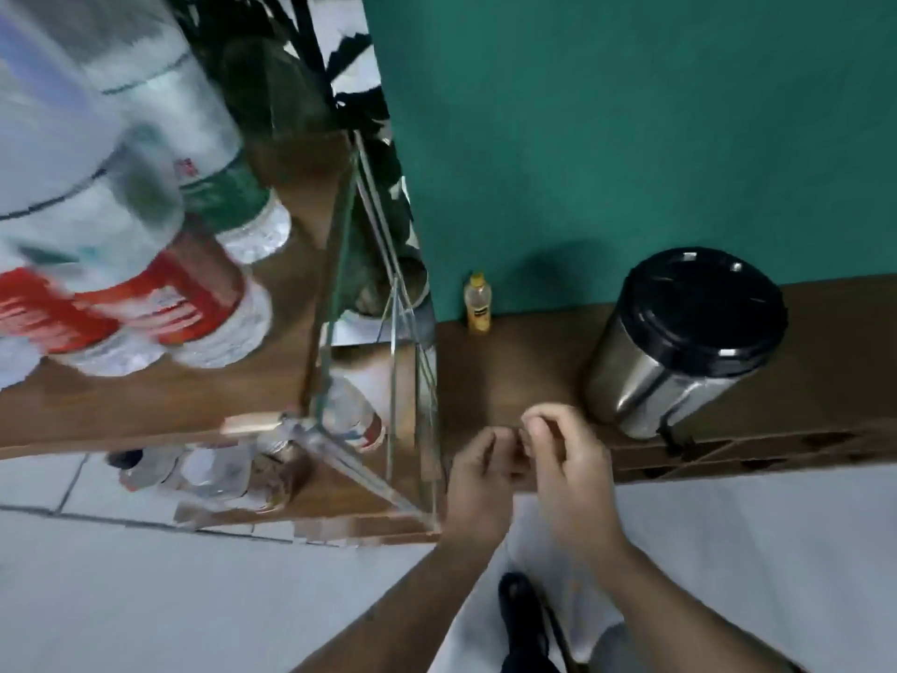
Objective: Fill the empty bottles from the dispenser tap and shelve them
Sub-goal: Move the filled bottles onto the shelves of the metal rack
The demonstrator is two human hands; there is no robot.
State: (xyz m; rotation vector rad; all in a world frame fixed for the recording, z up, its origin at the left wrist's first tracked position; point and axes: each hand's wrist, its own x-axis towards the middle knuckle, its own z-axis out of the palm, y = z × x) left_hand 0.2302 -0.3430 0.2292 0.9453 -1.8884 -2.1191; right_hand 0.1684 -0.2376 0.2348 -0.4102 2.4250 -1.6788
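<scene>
Hands (524, 459) together, curled fingers unreadable; blurred bottles (145, 264) on shelf (145, 405).

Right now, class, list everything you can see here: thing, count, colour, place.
Dispenser: one, steel with black lid, on the brown counter, right.
Small bottle: one, yellow, at the green wall.
Large bottles: several, clear with red or green labels, blurred, on the upper shelf, left.
Lower bottles: a few, clear, count unclear.
Floor: white tiles.
Left hand, right hand: fingers curled together; any held item hidden.
</scene>
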